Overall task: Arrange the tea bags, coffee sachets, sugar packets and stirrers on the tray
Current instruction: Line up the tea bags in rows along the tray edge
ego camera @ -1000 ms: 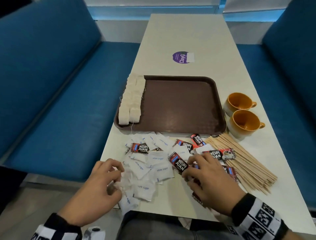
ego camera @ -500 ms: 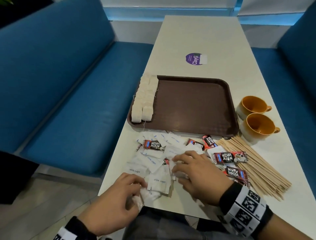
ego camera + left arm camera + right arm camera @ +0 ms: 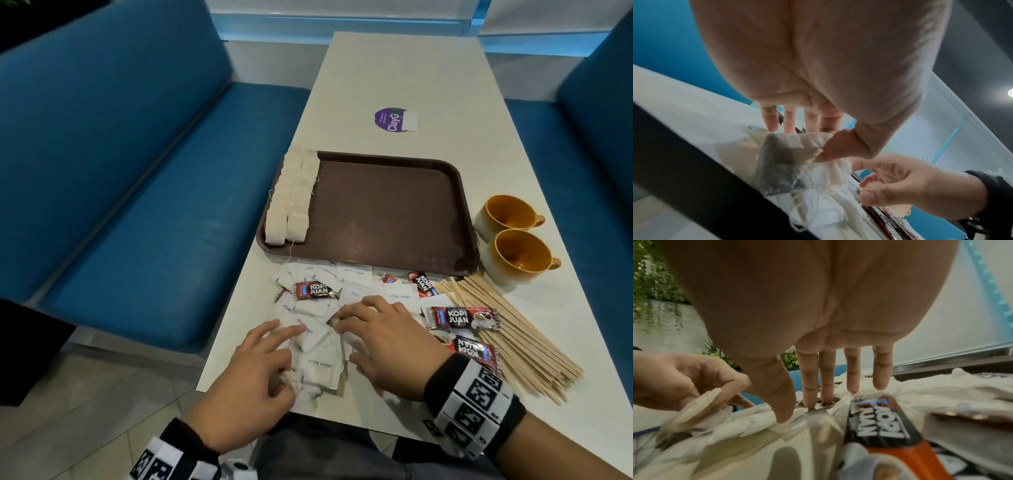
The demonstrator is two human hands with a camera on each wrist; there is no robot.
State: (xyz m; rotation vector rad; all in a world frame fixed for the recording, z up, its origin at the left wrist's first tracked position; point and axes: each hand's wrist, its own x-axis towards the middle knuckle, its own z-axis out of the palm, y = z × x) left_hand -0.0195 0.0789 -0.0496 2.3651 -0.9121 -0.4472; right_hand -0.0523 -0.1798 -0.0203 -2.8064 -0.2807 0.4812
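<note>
Tea bag pinched at its top edge under thumb of left hand, fingers extended flat over white sugar packets at table's near edge. Just right, right hand spread open, fingertips pressing the packet pile, holding nothing. Beyond both hands, brown tray with tea bag rows along its left side. Right of right hand, coffee sachets and wooden stirrers.

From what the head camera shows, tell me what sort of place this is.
Probably a cafe or canteen booth: blue padded bench seats flank a long white table, which carries a brown serving tray, two orange cups and a round purple sticker.
</note>
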